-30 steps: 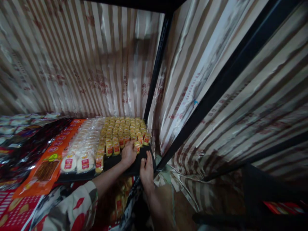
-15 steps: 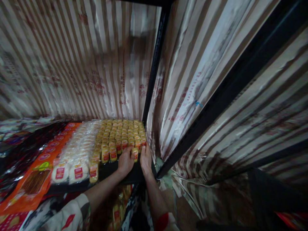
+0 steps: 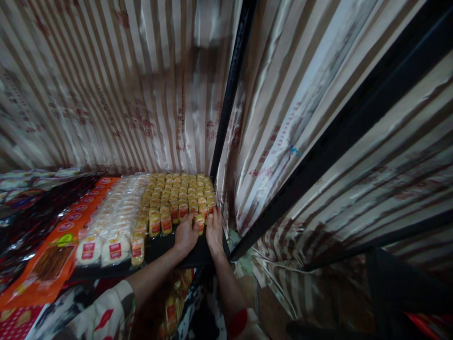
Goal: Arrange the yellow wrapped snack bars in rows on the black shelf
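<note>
On the black shelf (image 3: 158, 245), right-hand end: yellow packs (image 3: 180, 191), stood in rows. Front pack (image 3: 201, 225), upright, before the rows: your left hand (image 3: 186, 235) had it pinched, fingers curled nearly closed. Your right hand (image 3: 214, 232) lay straight-fingered at the rows' right end, no hold visible. Step in hand, apparently: lining up the front pack. Next move probably called for squaring it, then release.

Dim, sheen on curtain (image 3: 161, 118), soft detail, stretched edges
</note>
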Demonstrator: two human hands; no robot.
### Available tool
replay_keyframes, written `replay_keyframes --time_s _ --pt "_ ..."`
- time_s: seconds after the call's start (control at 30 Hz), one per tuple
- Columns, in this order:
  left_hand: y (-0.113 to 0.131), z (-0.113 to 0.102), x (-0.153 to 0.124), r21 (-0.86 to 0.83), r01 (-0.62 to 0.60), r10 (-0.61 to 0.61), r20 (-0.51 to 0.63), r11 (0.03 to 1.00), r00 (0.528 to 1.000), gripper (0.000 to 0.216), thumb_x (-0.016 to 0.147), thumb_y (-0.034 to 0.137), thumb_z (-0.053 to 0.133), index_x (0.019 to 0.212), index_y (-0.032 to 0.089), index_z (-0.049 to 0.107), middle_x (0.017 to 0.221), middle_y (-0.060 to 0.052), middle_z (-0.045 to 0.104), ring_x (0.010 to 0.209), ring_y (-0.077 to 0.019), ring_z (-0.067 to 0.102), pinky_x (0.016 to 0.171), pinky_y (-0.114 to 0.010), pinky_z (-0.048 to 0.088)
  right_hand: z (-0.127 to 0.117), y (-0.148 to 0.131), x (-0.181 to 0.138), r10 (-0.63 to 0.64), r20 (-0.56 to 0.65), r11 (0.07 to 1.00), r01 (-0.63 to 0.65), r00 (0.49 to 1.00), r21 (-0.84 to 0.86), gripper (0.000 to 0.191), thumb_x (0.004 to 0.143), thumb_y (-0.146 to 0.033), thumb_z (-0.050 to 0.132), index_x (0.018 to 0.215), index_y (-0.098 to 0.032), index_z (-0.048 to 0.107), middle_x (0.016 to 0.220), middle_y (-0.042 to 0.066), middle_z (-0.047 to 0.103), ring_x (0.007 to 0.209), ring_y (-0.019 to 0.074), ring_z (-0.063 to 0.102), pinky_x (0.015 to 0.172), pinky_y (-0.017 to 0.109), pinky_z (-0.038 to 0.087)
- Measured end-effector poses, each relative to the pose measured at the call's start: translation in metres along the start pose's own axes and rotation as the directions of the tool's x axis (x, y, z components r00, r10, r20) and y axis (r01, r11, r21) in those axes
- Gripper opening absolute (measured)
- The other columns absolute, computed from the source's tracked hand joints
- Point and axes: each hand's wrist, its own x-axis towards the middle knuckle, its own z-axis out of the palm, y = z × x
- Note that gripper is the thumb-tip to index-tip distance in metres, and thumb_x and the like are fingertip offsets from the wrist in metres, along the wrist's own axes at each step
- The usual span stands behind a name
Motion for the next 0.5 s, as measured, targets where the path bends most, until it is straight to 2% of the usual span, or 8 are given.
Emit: replay_keyframes --time_s 0.1,0.2,0.33,0.5 --pt "0.001 0.000 -0.001 0.002 0.006 -0.006 -0.008 1.000 1.000 0.034 0.080 0.014 0.048 0.112 0.019 0.053 0.114 -0.005 0.058 0.104 -0.0164 0.054 0.093 -0.026 0.040 -0.003 -0.001 -0.002 -0.005 -0.010 1.000 0.006 1.000 0.029 0.057 0.088 -0.042 0.022 0.135 -0.012 0.033 0.146 0.010 0.025 0.135 0.0177 0.017 0.111 0.039 0.014" --pt "0.004 0.002 -0.002 -0.025 -0.030 0.030 -0.026 0.999 0.999 0.034 0.078 0.012 0.048 0.111 0.019 0.054 0.114 -0.005 0.058 0.105 -0.0156 0.054 0.094 -0.025 0.039 -0.006 -0.003 -0.004 -0.010 -0.043 0.999 0.012 0.999 0.046 0.055 0.087 -0.037 0.023 0.136 -0.012 0.031 0.145 0.010 0.028 0.134 0.0169 0.021 0.111 0.039 0.015" --pt "0.008 0.006 0.000 -0.050 -0.045 0.043 -0.045 0.998 0.998 0.034 0.079 0.013 0.048 0.112 0.018 0.054 0.113 -0.006 0.058 0.104 -0.0164 0.054 0.093 -0.026 0.040 -0.011 -0.005 -0.011 -0.042 -0.076 0.999 0.043 0.996 0.023 0.051 0.084 -0.028 0.028 0.131 -0.012 0.039 0.139 0.011 0.037 0.130 0.0178 0.029 0.109 0.039 0.020" --pt "0.016 0.011 0.006 -0.084 -0.061 0.056 -0.056 0.995 0.997 0.032 0.080 0.013 0.047 0.111 0.016 0.055 0.110 -0.006 0.059 0.102 -0.0167 0.055 0.090 -0.027 0.042 -0.019 -0.001 -0.026 -0.163 -0.138 0.986 0.158 0.977 -0.048 0.043 0.083 -0.023 0.032 0.122 -0.014 0.049 0.130 0.013 0.047 0.124 0.0209 0.038 0.103 0.043 0.030"
